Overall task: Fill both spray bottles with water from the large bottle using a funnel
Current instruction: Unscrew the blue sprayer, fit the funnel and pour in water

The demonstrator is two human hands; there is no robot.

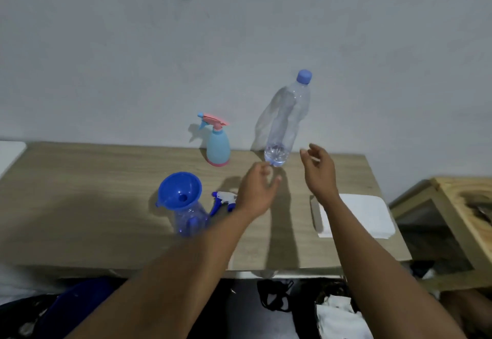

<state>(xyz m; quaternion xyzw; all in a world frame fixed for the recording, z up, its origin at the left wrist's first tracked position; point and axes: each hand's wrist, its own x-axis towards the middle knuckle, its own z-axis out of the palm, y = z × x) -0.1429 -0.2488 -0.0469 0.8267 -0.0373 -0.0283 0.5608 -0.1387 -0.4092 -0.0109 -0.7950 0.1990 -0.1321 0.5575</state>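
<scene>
— Where is the large bottle (288,117) found?
— It is stood upright at the back edge of the worktop (80,192), its blue cap (304,76) on, with a little water seen at the bottom.
— And the hands?
— The left hand (255,192) and right hand (319,171) are held either side of its base, fingers loosely spread, nothing gripped.
— What else is seen?
— A blue funnel (179,191) is seated in the clear spray bottle (190,220) near the middle, and a trigger head (225,200) is laid just beside it. The pale blue spray bottle (218,147) is stood at the back edge, and a white pad (359,216) is laid at the right edge.
</scene>
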